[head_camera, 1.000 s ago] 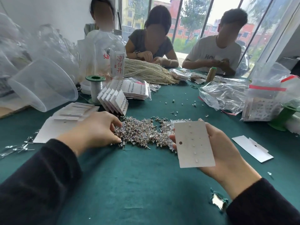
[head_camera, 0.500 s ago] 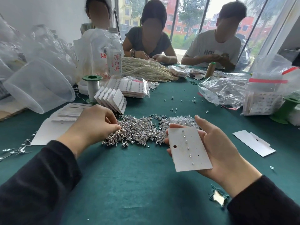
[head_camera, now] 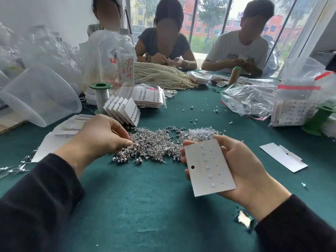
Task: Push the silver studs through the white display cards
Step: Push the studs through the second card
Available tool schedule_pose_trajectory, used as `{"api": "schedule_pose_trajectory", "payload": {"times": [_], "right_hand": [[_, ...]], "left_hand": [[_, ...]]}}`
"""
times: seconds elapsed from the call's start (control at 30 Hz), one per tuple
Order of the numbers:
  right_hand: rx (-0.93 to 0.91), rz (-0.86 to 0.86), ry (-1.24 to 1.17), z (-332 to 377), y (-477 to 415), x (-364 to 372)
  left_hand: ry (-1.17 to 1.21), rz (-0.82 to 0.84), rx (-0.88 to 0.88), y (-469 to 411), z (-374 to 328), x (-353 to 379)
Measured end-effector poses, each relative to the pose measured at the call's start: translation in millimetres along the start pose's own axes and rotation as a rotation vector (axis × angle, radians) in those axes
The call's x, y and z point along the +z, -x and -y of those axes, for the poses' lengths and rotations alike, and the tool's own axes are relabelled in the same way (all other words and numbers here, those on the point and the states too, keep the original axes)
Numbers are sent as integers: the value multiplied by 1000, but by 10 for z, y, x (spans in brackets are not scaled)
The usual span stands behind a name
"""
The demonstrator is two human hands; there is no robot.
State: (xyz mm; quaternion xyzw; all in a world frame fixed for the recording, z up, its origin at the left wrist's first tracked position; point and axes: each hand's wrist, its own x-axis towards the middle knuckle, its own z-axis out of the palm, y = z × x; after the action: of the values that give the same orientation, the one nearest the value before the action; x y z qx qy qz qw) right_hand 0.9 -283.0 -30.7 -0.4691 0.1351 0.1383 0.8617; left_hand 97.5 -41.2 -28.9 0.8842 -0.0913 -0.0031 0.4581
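The left hand [head_camera: 101, 137] has slid to the edge of the silver studs [head_camera: 154, 144] on the table [head_camera: 145, 206], fingertips pinched. I cannot tell if it got one. The right hand [head_camera: 245, 170] grips the white display card [head_camera: 209, 168], now closer. One row of holes waits empty.

QTY | hands: 2, left hand [head_camera: 101, 135], right hand [head_camera: 241, 170] | white display card [head_camera: 209, 168] in right hand: 1 | seated studs [head_camera: 207, 167] on it: 6 | stud pile [head_camera: 154, 144] between hands: 1, contents uncountable | green spools [head_camera: 100, 86] beyond hands: 2 | people [head_camera: 163, 42] opposite: 3
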Motion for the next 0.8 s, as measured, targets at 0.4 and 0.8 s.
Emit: {"api": "schedule_pose_trajectory", "payload": {"times": [0.4,0.8], "right_hand": [[117,131,-177,-139,18,113],[90,315,-221,-209,83,275]], "left_hand": [[519,41,329,450,-568,425],[496,-28,351,484,-571,683]]}}
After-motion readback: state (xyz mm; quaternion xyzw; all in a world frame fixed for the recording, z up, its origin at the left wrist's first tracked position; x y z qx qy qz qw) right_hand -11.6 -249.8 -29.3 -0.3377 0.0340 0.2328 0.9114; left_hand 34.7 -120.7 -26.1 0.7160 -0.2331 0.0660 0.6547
